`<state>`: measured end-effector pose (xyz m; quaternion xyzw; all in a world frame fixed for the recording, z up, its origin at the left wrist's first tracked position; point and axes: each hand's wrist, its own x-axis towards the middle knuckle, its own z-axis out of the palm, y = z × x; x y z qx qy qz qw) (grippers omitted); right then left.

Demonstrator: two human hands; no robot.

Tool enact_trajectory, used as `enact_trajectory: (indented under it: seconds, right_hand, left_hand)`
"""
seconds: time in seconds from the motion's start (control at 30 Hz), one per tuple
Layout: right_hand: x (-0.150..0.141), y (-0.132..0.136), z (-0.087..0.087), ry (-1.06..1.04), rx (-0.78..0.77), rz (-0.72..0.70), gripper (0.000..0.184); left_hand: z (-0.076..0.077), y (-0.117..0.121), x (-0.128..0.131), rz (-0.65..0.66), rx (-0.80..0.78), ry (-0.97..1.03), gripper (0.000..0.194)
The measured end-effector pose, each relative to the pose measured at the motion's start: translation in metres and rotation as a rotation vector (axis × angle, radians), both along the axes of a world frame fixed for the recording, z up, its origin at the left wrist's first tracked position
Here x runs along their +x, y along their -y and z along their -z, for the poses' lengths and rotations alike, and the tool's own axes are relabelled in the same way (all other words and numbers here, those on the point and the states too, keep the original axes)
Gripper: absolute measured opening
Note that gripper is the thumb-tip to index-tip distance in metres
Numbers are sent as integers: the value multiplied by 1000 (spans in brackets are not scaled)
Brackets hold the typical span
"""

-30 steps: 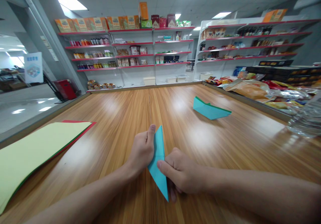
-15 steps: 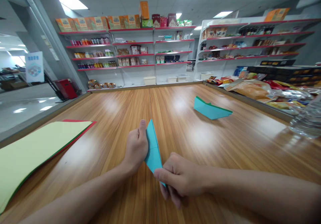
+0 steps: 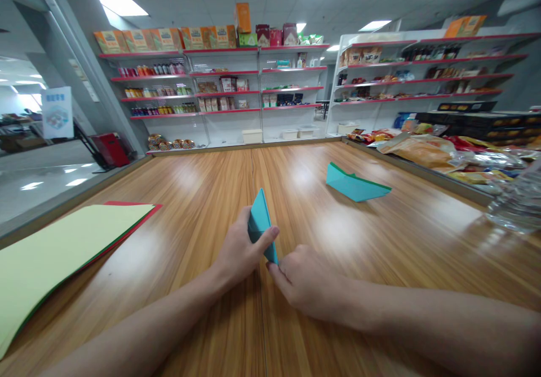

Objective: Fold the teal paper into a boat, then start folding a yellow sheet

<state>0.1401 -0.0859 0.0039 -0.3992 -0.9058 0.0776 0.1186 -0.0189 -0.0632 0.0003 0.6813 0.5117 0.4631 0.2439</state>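
Note:
A folded piece of blue paper (image 3: pixel 260 212) stands on edge between my hands, over the middle of the wooden table. My left hand (image 3: pixel 240 244) grips it from the left, thumb across its near face and the other fingers hidden behind. At its lower near corner, my right hand (image 3: pixel 310 281) pinches the paper between thumb and curled fingers. Farther back on the right, apart from both hands, a folded paper boat (image 3: pixel 357 184) in blue with a green edge rests on the table.
Several coloured paper sheets (image 3: pixel 76 233), pale yellow on top, lie at the left. A clear plastic bottle (image 3: pixel 518 196) is at the right edge, near piled snack packets (image 3: pixel 439 154). Stocked shelves (image 3: pixel 224 72) stand beyond the wooden table (image 3: pixel 203 191).
My left thumb has come down across the face of the blue paper. The paper has shifted slightly away from me, and my right hand has moved up along with its near corner.

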Motion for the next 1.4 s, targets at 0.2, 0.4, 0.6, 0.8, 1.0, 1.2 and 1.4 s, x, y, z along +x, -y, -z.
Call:
enact_trajectory:
  seconds: [0.2,0.4,0.6,0.8,1.0,1.2,1.4]
  right_hand:
    - [-4,0,-5,202,22,62,47]
    - [-3,-1,-7,210,-4,70,42]
    - [1,-1,-10,134,-51,75,47]
    - [5,-12,0,-206,-167,85,51]
    - [9,-28,8,-711,-303,6,36]
    - [11,-28,4,-713,-212,-148,15]
    - [9,-22,2,-701,-141,-185,39]
  left_hand:
    - [2,-1,3,26,-63,49,32]
    - [4,-1,4,67,-62,143,33]
    - [6,-2,3,62,-78,134,35]
    - [7,-5,-1,123,-156,230,40]
    - [4,-3,-2,336,-191,293,43]
    - [7,-3,-5,478,-224,278,46]
    - [8,-6,-9,564,-230,356,45]
